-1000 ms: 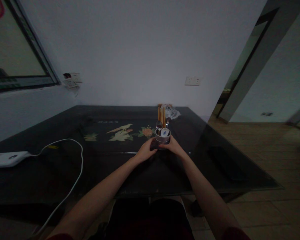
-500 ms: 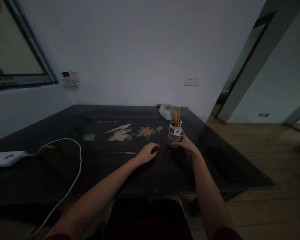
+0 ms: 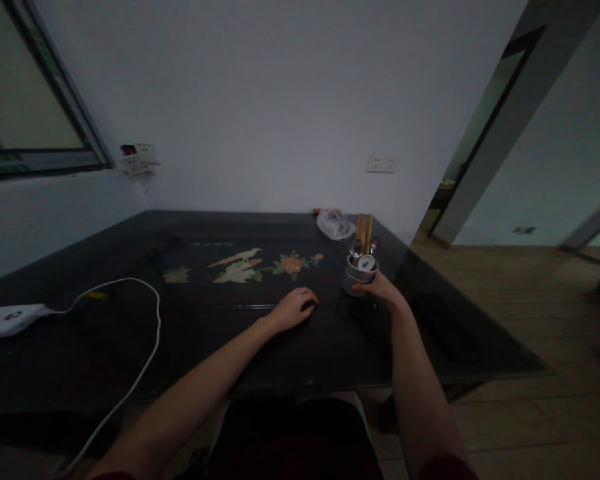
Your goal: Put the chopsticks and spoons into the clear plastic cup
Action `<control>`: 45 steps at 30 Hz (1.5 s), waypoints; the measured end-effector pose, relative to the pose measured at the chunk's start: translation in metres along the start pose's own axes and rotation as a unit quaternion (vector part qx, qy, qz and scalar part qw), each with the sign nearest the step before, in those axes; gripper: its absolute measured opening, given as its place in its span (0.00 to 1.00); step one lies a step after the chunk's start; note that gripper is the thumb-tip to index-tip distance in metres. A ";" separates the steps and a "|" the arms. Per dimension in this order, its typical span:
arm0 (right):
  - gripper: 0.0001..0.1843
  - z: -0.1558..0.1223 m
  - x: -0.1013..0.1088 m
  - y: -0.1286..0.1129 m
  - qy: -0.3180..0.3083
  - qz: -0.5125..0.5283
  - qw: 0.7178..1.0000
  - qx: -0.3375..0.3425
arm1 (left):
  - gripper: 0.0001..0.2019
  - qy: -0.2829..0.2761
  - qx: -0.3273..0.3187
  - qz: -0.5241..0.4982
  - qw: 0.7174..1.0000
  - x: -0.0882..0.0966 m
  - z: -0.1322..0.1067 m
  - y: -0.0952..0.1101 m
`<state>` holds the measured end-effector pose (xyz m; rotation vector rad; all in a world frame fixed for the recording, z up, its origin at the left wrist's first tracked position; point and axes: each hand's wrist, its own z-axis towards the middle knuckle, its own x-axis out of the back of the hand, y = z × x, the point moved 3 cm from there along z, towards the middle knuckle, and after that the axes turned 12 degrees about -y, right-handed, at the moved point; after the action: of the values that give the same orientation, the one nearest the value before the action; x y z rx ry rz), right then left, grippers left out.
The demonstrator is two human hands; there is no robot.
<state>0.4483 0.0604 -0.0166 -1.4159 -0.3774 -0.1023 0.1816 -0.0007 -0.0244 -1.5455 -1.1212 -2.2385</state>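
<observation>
My right hand [image 3: 383, 291] is wrapped round the near right side of a grey utensil cup [image 3: 351, 283], thumb across its front. The cup stands upright on the dark table [image 3: 260, 360], or very close to its surface; I cannot tell which. Wooden chopsticks [image 3: 365, 231] rise out of it, along with shiny metal spoons [image 3: 356, 249] and a white piece with a blue mark [image 3: 366, 263], perhaps a ceramic spoon. To the left of the cup, my left hand [image 3: 291, 309] rests on the table holding nothing, its fingers loosely bent and thumb apart.
A crumpled clear plastic bag [image 3: 335, 225] lies behind the cup near the wall. A dark flat object [image 3: 447, 327] is on the table's right side. On the left, a white power strip [image 3: 13, 320] trails a white cable [image 3: 159, 320]. Inlaid birds and flowers decorate the tabletop.
My right hand has moved the cup with its utensils a little to the right, away from my left hand. The fingers of my left hand have curled slightly but stay in place.
</observation>
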 end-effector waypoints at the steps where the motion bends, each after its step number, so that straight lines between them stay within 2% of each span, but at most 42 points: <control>1: 0.41 -0.001 0.000 -0.001 -0.003 -0.002 1.000 -0.001 | 0.09 0.000 0.000 0.000 1.000 0.000 0.000 0.000; 4: 0.38 -0.002 -0.001 -0.004 -0.011 -0.005 1.000 0.000 | 0.10 0.002 0.000 -0.001 1.000 -0.001 0.000 -0.001; 12: 0.41 -0.003 0.000 -0.005 0.006 -0.015 1.000 -0.013 | 0.09 0.006 -0.003 -0.013 1.000 0.002 -0.001 0.002; 16: 0.39 -0.002 0.000 -0.003 -0.010 -0.011 1.000 -0.007 | 0.09 0.006 -0.004 -0.012 1.000 0.002 -0.001 0.003; 25: 0.43 -0.004 -0.001 -0.007 -0.006 0.007 1.000 -0.016 | 0.09 0.003 -0.006 0.000 1.000 0.000 0.000 0.001; 45: 0.40 -0.005 0.001 -0.010 -0.012 0.013 0.999 -0.035 | 0.09 0.005 -0.003 0.002 1.000 0.000 -0.001 0.000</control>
<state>0.4474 0.0538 -0.0072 -1.4911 -0.3770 -0.0778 0.1810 -0.0014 -0.0244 -1.5351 -1.1083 -2.2461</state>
